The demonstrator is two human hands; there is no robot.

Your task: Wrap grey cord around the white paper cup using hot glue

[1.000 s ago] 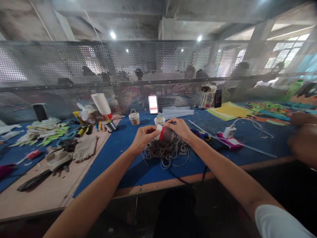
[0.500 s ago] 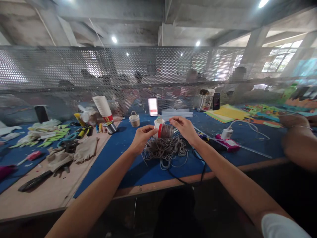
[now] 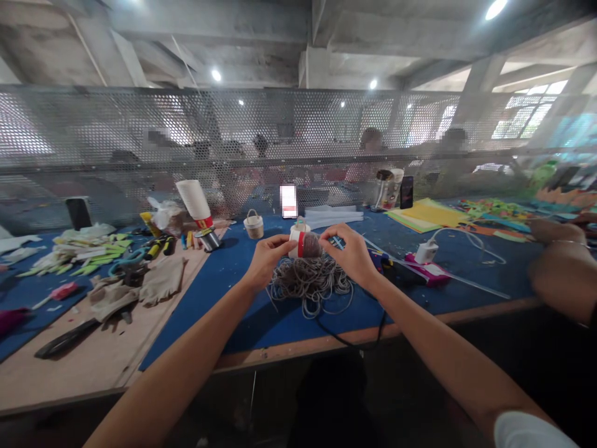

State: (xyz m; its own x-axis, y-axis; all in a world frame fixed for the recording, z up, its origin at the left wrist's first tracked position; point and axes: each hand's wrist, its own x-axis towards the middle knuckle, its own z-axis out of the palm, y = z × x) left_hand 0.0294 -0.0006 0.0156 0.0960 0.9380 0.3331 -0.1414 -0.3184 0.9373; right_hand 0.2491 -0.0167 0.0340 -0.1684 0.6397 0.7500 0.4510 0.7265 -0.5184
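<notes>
Held sideways in my left hand (image 3: 268, 260) is a white paper cup (image 3: 295, 244) with a red band. Greyish-brown cord (image 3: 311, 245) is wrapped round its right part. My right hand (image 3: 351, 252) pinches the cord just off the right end of the cup; the strand between the fingertips is too small to see well. Directly below both hands, a loose tangled heap of grey cord (image 3: 310, 283) lies on the blue table mat (image 3: 196, 317). Behind the held cup stands a small white cup with a handle (image 3: 301, 227), partly hidden.
A small handled basket (image 3: 254, 225) and a lit phone (image 3: 288, 202) stand farther back. To the left are stacked paper cups (image 3: 193, 200), a wire spool (image 3: 208, 240), gloves (image 3: 163, 281) and scissors (image 3: 127, 266). On the right lie a white charger (image 3: 426, 251), yellow sheets (image 3: 431, 213) and another person's arm (image 3: 559, 267).
My right hand has shifted slightly right and down around the cup's end. The cup has turned a little, so its cord-covered end looks rounder. My left hand keeps its grip.
</notes>
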